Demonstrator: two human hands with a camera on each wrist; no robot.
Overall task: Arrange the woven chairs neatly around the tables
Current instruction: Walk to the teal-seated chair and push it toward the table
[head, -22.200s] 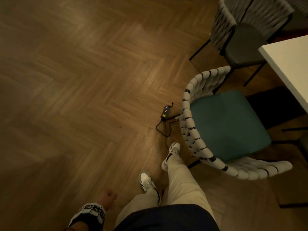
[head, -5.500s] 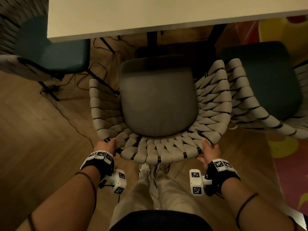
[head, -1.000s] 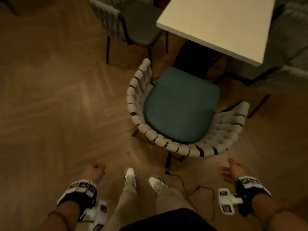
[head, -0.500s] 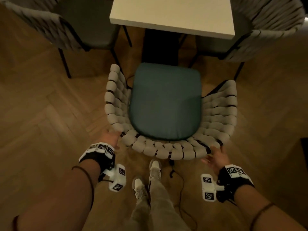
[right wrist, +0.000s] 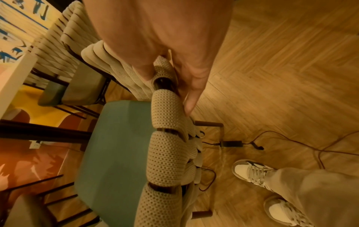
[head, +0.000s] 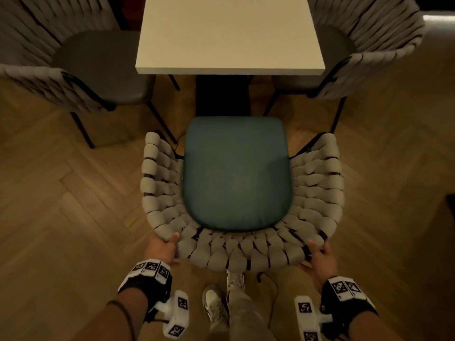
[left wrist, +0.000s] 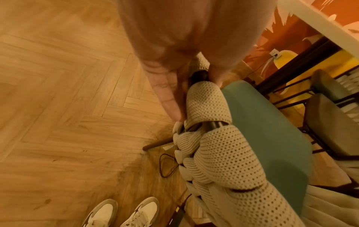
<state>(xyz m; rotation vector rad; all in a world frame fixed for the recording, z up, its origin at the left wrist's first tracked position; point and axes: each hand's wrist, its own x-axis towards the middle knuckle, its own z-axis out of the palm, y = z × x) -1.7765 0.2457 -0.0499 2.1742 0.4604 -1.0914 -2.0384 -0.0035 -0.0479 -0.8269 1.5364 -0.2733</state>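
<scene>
Cream woven-rope chair with smooth teal padded seat (head: 236, 173), centre frame, facing the white square table (head: 229, 33) above. Left hand (head: 161, 248) and right hand (head: 320, 258) each clamp thumb over, fingers under, the knitted, perforated backrest rim. Herringbone wood floor (head: 61, 205) surrounds.

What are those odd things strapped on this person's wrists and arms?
Each hand, left hand and right hand, has a black wrist strap topped with white blocks bearing black square code markings. A white camera unit with similar markings hangs below each wrist. Forearms are sleeveless, with thin dark bands.
</scene>
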